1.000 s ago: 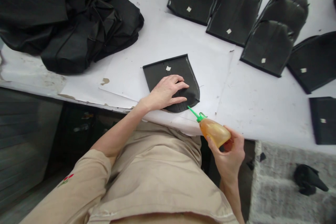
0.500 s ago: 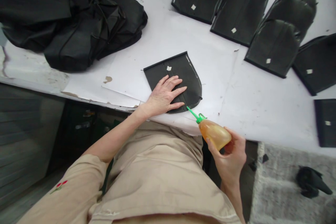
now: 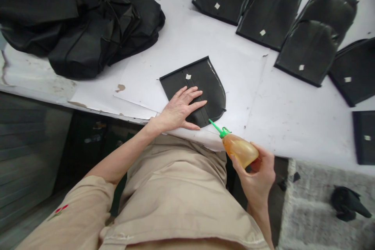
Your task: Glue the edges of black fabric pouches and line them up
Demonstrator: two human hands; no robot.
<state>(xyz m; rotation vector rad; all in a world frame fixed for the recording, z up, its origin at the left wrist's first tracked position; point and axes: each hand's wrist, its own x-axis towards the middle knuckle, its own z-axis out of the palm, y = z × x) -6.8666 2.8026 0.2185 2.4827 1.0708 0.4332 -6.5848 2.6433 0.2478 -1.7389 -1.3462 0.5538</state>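
A flat black piece [image 3: 211, 90], straight along its far edge and rounded on the near side, lies on the white-covered table. It bears a small white square sticker [image 3: 188, 76], and a shiny line runs along its right curved edge. My left hand [image 3: 180, 110] rests on it with fingers spread. In my right hand [image 3: 259, 174] is a squeeze bottle [image 3: 239, 149] of amber liquid, tilted so that its thin green nozzle [image 3: 215, 125] points at the piece's near curved edge. The tip is at that edge; whether it touches I cannot tell.
A heap of black fabric [image 3: 96, 23] covers the table's far left. Several similar black pieces [image 3: 272, 11] with white stickers lie overlapping along the right. Below the table edge [image 3: 102, 110], a pale block-like surface [image 3: 325, 207] at lower right carries a black scrap [image 3: 348, 203].
My left hand has shifted slightly on the black piece, its thumb now lower and farther from the other fingers. The bottle has stayed almost in place, its nozzle still at the near curved edge.
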